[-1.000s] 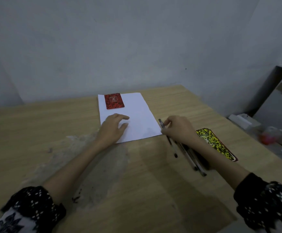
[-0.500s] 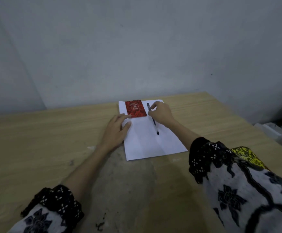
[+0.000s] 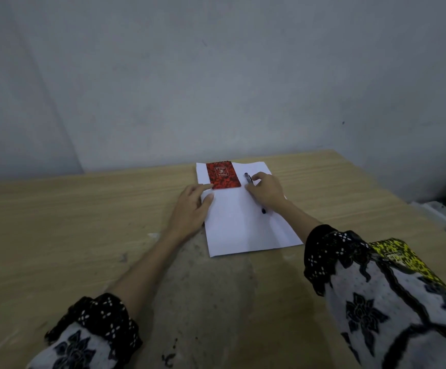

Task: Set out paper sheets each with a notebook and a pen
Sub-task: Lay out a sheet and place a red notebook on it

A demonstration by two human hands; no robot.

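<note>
**Laying the pen beside the notebook on the first sheet**

Pinning the paper sheet was the job we gave our left hand: it lay flat with its fingers straight and relaxed, the palm on the wooden table and the fingertips reaching onto the sheet's left edge, the index tip touching the near left corner of the red notebook. We judged this hold was there to keep the loose sheet from sliding while the other hand worked on it, and perhaps to keep the notebook square.

The red notebook sat at the far left of the sheet, its top edge about level with the sheet's far edge, which left the right half free for the pen. Our right hand covered the middle of the pen, fingers curled over the barrel and the thumb on the near side, so we read it as a light pinch, with the pen already down on the paper or very nearly so; one end showed beyond the fingertips and the other below the wrist. It ran lengthwise, roughly parallel to the notebook and just beside it, not touching.

A yellow patterned notebook lay on the table to the right, half hidden behind our right sleeve. We took it as stock for a later sheet, kept within reach.
</note>
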